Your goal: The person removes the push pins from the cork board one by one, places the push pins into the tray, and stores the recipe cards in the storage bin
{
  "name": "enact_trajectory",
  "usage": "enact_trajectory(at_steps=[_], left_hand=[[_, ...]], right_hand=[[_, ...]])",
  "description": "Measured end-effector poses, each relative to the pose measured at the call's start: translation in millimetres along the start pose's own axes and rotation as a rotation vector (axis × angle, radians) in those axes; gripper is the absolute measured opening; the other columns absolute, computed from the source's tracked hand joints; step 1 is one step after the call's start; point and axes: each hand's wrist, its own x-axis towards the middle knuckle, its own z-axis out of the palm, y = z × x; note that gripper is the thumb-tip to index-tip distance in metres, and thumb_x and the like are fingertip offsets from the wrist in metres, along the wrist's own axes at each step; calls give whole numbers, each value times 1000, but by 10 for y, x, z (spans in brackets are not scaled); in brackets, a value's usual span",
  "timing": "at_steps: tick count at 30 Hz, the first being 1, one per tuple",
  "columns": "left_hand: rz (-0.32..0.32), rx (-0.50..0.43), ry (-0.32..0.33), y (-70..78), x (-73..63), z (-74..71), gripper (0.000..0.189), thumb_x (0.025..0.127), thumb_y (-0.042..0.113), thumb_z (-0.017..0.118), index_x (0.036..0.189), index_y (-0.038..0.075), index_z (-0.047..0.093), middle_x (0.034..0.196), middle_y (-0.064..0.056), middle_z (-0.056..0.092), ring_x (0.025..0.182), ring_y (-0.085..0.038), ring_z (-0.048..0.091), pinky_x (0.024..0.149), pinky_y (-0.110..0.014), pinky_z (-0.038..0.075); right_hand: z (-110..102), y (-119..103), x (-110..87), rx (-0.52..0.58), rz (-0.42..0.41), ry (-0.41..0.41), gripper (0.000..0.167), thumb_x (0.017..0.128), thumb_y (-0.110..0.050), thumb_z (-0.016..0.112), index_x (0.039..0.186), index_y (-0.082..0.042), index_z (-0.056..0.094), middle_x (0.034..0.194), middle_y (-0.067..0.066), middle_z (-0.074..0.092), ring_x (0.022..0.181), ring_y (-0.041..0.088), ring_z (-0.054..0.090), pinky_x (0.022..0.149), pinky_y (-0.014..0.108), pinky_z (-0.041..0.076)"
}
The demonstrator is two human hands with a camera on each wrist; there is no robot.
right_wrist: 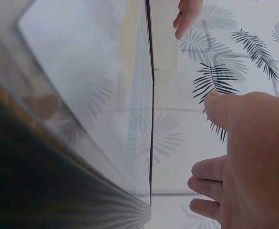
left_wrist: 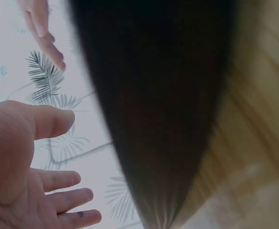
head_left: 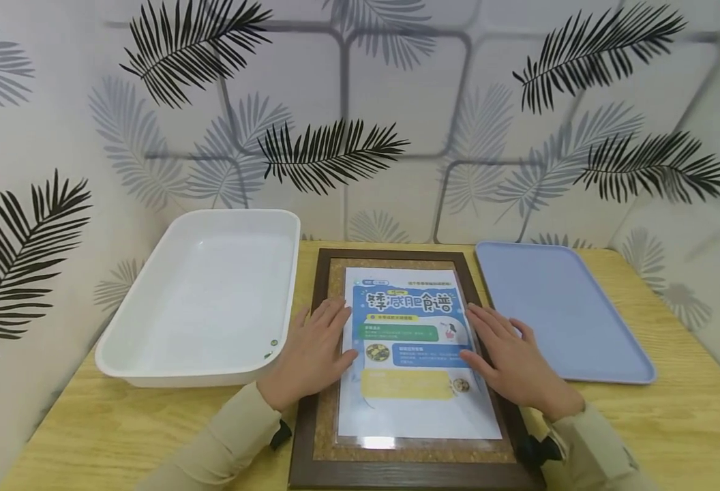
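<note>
The framed corkboard (head_left: 418,475) lies flat at the lower middle of the head view, its long axis running from the bottom of the picture up toward the wall (head_left: 397,88), whose leaf pattern fills the upper half. Beneath the board, the wooden table (head_left: 673,423) spans the lower part. A deep white tray (head_left: 219,293) sits at left, and a shallow blue tray (head_left: 562,314) at right, its long side slanting toward the lower right. On the cork lies a printed sheet (head_left: 418,354) under a shiny clear cover, its long axis matching the board's; the big heading is at the upper end, so the print reads upright from the bottom edge.

The left hand (head_left: 311,354) is over the board's left side, fingers extended and slightly parted, thumb held away. The right hand (head_left: 516,354) mirrors it over the right side, fingers nearly straight, thumb out. In the wrist views both appear just above the board, pinching nothing. A small green mark (head_left: 273,343) shows in the white tray's lower right corner.
</note>
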Motion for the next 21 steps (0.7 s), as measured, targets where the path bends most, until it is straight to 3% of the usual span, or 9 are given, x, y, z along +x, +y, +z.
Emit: enact_trajectory(at_steps=[6,13,21], left_hand=[[28,-49,-48,-19,35,-22,65,89,39,66,139,2,47,148,-15,43,137,-30,39,108,-62,27],[-23,-96,-100,-48,109,-23,70,92,45,60,143,1,42,151,-18,37,141,-34,33,109,-62,25],[-66,-105,-109,-33,186,-78,68,91,40,62,143,1,42,151,-19,37,140,-37,34,109,-59,29]], right_hand=[[22,-49,28,28,8,-33,62,97,-36,55,145,0,39,151,18,37,138,40,33,103,61,22],[40,-90,118,12,-19,-59,60,98,-36,53,146,-1,38,151,17,38,139,37,33,104,61,23],[63,-156,267,11,-69,-79,62,97,-35,55,146,-1,38,151,17,39,139,38,34,106,61,24]])
